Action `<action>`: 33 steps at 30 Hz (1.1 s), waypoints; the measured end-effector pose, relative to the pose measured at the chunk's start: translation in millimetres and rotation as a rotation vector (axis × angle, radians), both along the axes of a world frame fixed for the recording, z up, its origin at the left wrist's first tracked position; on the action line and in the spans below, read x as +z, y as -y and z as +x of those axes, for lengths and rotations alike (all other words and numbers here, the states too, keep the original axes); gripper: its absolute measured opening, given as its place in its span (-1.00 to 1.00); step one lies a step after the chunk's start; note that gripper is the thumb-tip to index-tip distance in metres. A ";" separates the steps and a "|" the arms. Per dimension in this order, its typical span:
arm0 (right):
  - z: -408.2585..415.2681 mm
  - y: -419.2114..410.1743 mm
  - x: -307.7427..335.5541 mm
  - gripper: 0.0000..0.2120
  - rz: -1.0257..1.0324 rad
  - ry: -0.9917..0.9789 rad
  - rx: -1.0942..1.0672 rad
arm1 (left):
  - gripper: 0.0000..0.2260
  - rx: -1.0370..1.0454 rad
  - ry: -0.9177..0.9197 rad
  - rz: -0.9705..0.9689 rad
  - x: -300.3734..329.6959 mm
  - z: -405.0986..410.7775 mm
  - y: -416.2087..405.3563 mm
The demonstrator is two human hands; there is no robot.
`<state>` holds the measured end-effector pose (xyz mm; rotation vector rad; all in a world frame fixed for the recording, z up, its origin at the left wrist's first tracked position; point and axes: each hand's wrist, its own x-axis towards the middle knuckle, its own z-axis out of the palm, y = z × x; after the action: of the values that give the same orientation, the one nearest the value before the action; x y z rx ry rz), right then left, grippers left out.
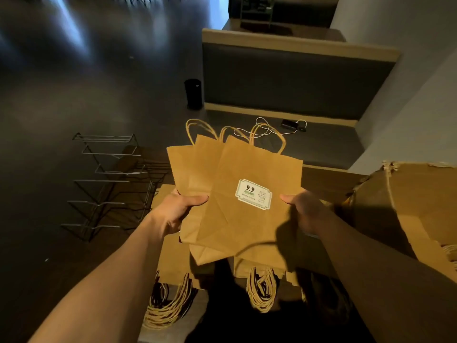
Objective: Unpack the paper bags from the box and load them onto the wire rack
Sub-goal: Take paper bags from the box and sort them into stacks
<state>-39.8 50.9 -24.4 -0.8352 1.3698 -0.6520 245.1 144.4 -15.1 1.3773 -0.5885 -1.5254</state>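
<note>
Bags sit fanned between our hands, left hand and right hand each pinching a side edge thumb-on-top, handles pointing away, and the rack lies low to our left, nearer the left hand.

Booth seat: dark grey cushion, tan wood trim along the front edge. Backrest: grey padded panel framed in light wood, upright behind the seat.

Phone: small, dark, lying flat on the seat cushion. White cable: loosely looped on the cushion, one end running to the phone.

Black cylinder: upright on the floor, just beside the left end of the booth; kind cannot be told.

Floor: dark, glossy, with streaked light reflections at upper left.

Wall: pale, plain, at right of the booth.
</note>
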 end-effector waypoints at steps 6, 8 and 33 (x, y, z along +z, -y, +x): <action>17.8 -0.8 -3.5 -0.72 -0.004 0.022 -0.022 | -0.65 -0.010 -0.060 0.157 -1.2 -4.7 0.0; 11.9 2.9 -7.4 -0.67 -0.022 -0.006 -0.050 | -0.59 0.045 -0.128 0.215 -2.6 4.1 -1.9; 70.1 -13.5 13.0 -0.54 0.186 -0.032 0.152 | -0.75 0.330 -0.078 0.002 -1.3 18.6 -3.9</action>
<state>30.3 64.4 -11.4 -0.7934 1.3578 -0.3895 263.7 148.3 -16.4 1.3347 -0.2933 -1.3053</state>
